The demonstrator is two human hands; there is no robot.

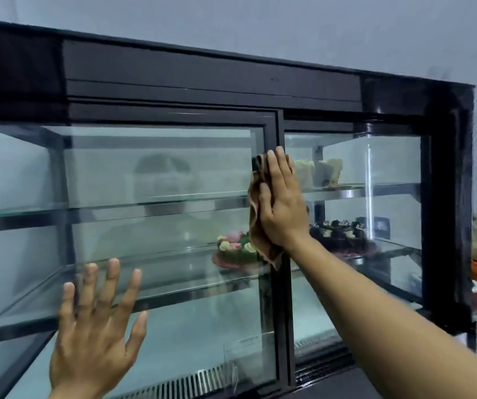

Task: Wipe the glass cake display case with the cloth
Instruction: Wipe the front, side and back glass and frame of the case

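The left hand [96, 326] lies flat with fingers spread on the black-framed glass cake display case [159, 180], holding nothing. The right hand [281, 203], fingers straight, presses a brown cloth [256, 223] against the middle door frame.

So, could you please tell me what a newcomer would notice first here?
Probably the right hand pressing a brown cloth flat against the display case at its black centre frame. Next, the left hand spread open at lower left, then the flower-decorated cake on a glass shelf behind the cloth.
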